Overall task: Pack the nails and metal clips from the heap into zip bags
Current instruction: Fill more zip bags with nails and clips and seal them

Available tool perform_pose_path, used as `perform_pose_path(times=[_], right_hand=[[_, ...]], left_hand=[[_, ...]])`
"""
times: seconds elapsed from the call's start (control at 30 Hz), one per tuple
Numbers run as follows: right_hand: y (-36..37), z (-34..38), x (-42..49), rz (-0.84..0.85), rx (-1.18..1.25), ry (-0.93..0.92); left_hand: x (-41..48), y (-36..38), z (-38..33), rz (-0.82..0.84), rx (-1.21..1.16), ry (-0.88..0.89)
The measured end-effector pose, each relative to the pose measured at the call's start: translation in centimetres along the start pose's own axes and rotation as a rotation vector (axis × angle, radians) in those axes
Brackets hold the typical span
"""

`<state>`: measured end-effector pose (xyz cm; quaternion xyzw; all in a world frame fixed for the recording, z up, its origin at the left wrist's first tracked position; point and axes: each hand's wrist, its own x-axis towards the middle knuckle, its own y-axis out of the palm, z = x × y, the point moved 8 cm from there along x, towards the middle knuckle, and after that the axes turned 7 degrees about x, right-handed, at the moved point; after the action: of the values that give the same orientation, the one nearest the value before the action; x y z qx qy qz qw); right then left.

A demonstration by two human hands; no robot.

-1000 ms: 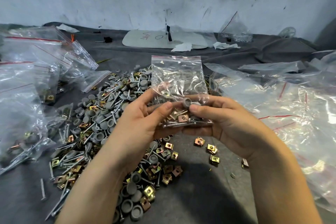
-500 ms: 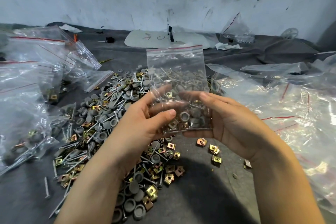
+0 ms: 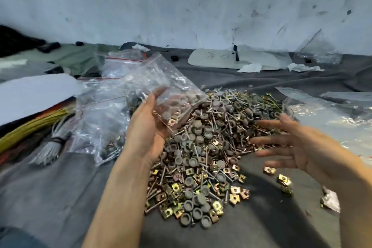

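Left hand (image 3: 147,127), palm up, grips one zip bag (image 3: 161,90), which is tilted with nails and clips at its lower end. Right hand (image 3: 298,147) holds nothing, fingers spread, apart from the left, above the right edge of the single heap (image 3: 211,147); its pieces are too many to count. Three stray clips (image 3: 283,180) lie beneath that hand. Filled bags (image 3: 100,123) border the heap on the left and plastic bags (image 3: 332,119) on the right. Bare grey cloth (image 3: 261,223) lies in front.

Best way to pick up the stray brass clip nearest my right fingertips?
Probably pinch the clip across two opposite edges, coming straight down with the open right hand: it lies low on the cloth, apart from the heap, leaving room for fingertips either side.
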<state>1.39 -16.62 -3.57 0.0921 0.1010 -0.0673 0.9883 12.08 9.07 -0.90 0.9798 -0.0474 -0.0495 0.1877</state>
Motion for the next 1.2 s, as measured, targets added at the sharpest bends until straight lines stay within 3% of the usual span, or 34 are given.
perform_pose_path(times=[0.03,0.1,0.17,0.23,0.33,0.47,0.57,1.07,1.2], right_hand=[[-0.1,0.1,0.0,-0.003,-0.004,-0.011],[-0.3,0.6,0.1,-0.059,-0.004,-0.076],[-1.9,1.5,0.0,-0.217,-0.031,-0.235],[-4.2,2.1,-0.4,-0.436,-0.102,-0.35],[-7.7,0.4,-0.1,-0.659,-0.211,-0.276],[-10.2,-1.6,0.3,-0.791,-0.55,-0.088],[-10.4,-1.7,0.1,-0.821,-0.6,-0.048],[-11.4,1.1,-3.2,-0.978,-0.52,-0.227],[-11.4,2.8,-5.0,-1.074,-0.51,-0.425]], left_hand=[[0.6,-2.2,-1.0,-0.119,0.053,0.065],[1.0,-5.8,-2.3,-0.348,0.452,0.152],[0.4,-7.2,-3.5,-0.563,0.776,0.29],[-0.5,-6.3,-4.5,-0.645,0.861,0.495],[-1.0,-2.7,-3.9,-0.517,0.894,0.678],[-1.6,2.9,-0.4,-0.147,0.872,0.601],[-2.4,5.4,0.9,-0.023,0.939,0.604],[-3.2,7.6,2.1,0.092,0.883,0.692],[-3.2,7.4,1.7,0.079,0.842,0.712]])
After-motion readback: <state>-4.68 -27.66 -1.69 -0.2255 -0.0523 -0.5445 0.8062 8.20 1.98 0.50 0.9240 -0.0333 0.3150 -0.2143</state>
